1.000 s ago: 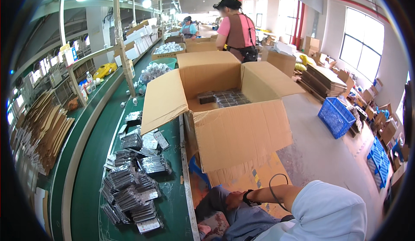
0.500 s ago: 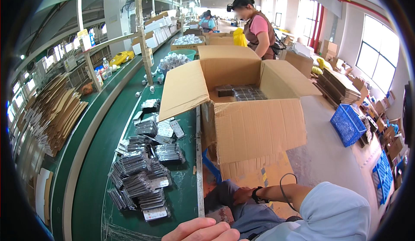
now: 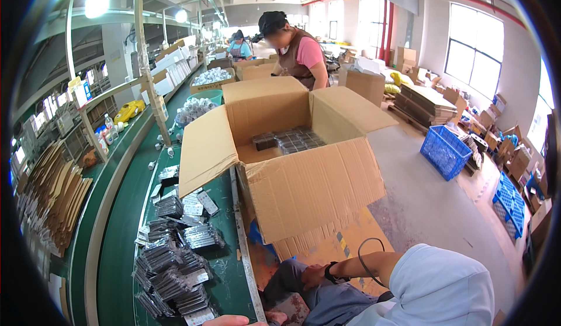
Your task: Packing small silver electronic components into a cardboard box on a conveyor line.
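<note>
My left hand (image 3: 227, 321) shows only in part at the lower edge, its fingers stretched out beside the green bench, with nothing visible in them. My right hand (image 3: 312, 276), below a black wristband, rests on my grey trouser leg (image 3: 339, 300); its fingers are hidden. Left of my hands, a heap of thin dark packs in clear plastic wrap (image 3: 169, 273) lies on the green bench (image 3: 225, 273). Ahead stands an open cardboard box (image 3: 312, 188) with its flaps spread. Wrapped dark packs (image 3: 298, 141) lie inside it toward the back.
A co-worker (image 3: 298, 57) stands behind the box, head bent down. Small white parts (image 3: 196, 110) fill a container farther along the bench. Flattened cardboard (image 3: 58, 197) is stacked at left. A blue crate (image 3: 445, 152) and a blue pallet (image 3: 509, 206) are at right.
The view has turned to the right, so the box and bench sit farther left. My left hand has dropped mostly out of the picture. My right hand stays on my leg.
</note>
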The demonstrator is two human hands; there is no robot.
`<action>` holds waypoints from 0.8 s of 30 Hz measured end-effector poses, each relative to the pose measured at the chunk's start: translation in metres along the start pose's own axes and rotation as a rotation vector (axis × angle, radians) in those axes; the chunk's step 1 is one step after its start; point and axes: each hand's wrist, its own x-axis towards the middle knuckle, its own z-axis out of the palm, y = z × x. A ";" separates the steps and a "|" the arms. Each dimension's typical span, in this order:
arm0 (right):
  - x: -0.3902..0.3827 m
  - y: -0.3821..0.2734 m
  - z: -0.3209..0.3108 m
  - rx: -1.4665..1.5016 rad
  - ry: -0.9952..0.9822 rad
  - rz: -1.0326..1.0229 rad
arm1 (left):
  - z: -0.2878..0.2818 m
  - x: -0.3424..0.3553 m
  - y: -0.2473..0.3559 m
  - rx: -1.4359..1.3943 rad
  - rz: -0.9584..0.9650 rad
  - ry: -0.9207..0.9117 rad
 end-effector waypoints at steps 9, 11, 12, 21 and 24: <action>0.003 0.003 0.000 0.025 0.037 -0.047 | 0.000 -0.001 -0.005 -0.025 0.008 0.015; 0.003 0.002 0.000 0.015 0.032 -0.048 | -0.004 -0.002 -0.004 -0.018 0.008 -0.011; 0.004 0.001 0.000 0.004 0.027 -0.049 | -0.007 -0.004 -0.002 -0.010 0.008 -0.036; 0.001 0.009 0.011 -0.055 0.111 -0.071 | -0.025 -0.026 0.014 0.092 0.007 0.238; -0.005 -0.005 -0.005 -0.014 0.024 -0.069 | -0.033 -0.033 0.029 0.270 -0.017 0.118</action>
